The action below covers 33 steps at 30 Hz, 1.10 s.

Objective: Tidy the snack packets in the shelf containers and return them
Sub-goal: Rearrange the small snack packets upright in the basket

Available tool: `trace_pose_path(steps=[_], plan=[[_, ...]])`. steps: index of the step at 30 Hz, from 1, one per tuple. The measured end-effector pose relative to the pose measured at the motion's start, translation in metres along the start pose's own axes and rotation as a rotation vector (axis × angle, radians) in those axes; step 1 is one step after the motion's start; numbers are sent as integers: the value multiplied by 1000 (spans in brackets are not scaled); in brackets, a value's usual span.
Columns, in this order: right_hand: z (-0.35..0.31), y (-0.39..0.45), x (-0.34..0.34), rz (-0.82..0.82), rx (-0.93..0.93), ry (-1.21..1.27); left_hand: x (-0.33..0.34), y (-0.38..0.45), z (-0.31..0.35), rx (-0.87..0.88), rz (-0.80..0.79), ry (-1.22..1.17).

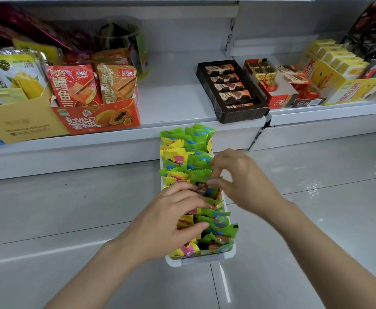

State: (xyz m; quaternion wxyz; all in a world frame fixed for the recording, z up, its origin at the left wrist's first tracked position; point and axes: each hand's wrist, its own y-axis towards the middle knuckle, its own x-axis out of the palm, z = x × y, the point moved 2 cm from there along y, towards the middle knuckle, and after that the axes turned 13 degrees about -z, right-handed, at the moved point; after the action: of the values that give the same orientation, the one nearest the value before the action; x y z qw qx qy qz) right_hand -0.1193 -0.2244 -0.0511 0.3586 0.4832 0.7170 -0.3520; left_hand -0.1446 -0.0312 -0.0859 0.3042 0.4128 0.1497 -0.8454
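Where "QILIANG" shows: red pouches.

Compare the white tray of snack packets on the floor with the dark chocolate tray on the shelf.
The white tray sits on the floor tiles; the dark tray sits on the shelf. The white tray is crammed with green and yellow packets standing on edge; the dark tray holds one row of brown-and-orange bars lying flat. Both hands, left and right, work in the white tray; nothing touches the dark one. Both are long, narrow and open-topped.
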Motion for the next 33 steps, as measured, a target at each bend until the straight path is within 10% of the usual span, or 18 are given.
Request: trace_pose_path(steps=[8,16,22,28,33], plan=[[16,-31,-90,233,36,989,-1,4,1,2,-6,-11],[31,-40,-113,622,160,1035,-23,32,2,-115,52,-120],[21,-32,-103,613,168,1096,-38,50,4,-227,310,-637],[8,-12,-94,545,148,1172,-36,52,14,-205,222,-1351],[5,5,-92,535,159,1214,-27,48,16,-303,252,-1274]])
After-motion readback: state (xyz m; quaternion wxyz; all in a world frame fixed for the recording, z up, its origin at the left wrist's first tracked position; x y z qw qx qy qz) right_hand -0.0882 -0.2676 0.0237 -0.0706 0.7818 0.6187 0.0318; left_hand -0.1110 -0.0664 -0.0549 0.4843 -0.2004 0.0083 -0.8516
